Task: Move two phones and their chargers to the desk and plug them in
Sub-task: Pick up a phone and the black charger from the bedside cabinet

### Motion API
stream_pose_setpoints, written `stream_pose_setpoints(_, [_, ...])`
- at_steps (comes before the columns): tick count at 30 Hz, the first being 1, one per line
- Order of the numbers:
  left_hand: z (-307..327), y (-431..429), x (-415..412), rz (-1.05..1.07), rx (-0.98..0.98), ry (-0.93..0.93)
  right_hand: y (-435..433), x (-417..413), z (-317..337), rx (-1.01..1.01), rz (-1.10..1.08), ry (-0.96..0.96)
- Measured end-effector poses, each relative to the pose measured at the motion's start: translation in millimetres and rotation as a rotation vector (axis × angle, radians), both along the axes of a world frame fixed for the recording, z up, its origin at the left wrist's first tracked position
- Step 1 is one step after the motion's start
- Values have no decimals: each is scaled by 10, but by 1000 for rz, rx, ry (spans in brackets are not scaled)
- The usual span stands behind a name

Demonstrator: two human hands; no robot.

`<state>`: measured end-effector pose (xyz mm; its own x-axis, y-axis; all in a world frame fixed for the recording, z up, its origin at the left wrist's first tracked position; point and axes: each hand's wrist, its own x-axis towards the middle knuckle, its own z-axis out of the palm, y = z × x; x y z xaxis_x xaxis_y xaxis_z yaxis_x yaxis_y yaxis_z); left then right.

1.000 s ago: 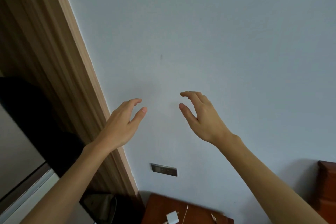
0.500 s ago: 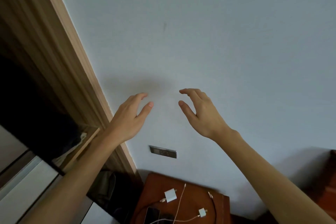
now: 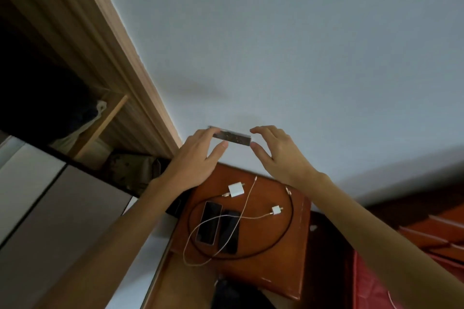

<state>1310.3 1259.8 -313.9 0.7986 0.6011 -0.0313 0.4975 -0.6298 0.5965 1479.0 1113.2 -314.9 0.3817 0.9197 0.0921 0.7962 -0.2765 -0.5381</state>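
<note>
Below the loosely spread, empty fingers [image 3: 221,146] of left hand [image 3: 195,159] and right hand [image 3: 282,155], flanking a wall socket [image 3: 232,136]: first phone [image 3: 209,224] beside second phone [image 3: 229,232] on a nightstand [image 3: 276,261], large charger [image 3: 236,190] and small charger [image 3: 276,210] nearer the fingers.

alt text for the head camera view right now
An open left hand and right hand hover over a brown nightstand holding two dark phones, two white charger plugs and cables. A wall socket shows between the hands.
</note>
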Motion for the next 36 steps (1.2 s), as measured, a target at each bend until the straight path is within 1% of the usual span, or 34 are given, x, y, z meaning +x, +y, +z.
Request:
stream_pose_setpoints(8, [-1214,-192,-418,-7,-165,248,-66,-415,-1195,-210,-35,171])
stream_pose_setpoints(14, [-2044,-369,-738,17,-319,391,-235,-735,-2012,-353,-71,255])
stream_pose_setpoints(18, [-2542,-443,-957,54,-392,461,-276,-922,-2500,-413,-95,340])
stream_pose_setpoints(20, [-2769,-509,-1061,74,-429,485,-265,-1024,-2724,-427,-124,400])
stream_pose_setpoints(25, [-3459,-609,-1176,144,-528,565,-134,-1294,-3405,-450,-221,621])
stream_pose_setpoints(27, [-3702,-628,-1173,189,-537,558,-81,-1414,-3670,-458,-250,672])
stream_pose_setpoints(31, [-4073,-611,-1194,241,-462,540,7,-1636,-4040,-486,-307,792])
stream_pose_setpoints(34, [-4257,-601,-1260,237,-463,595,4,-1755,-4228,-517,-322,869])
stream_pose_setpoints(36, [-4349,-590,-1303,244,-479,599,6,-1782,-4316,-515,-358,923])
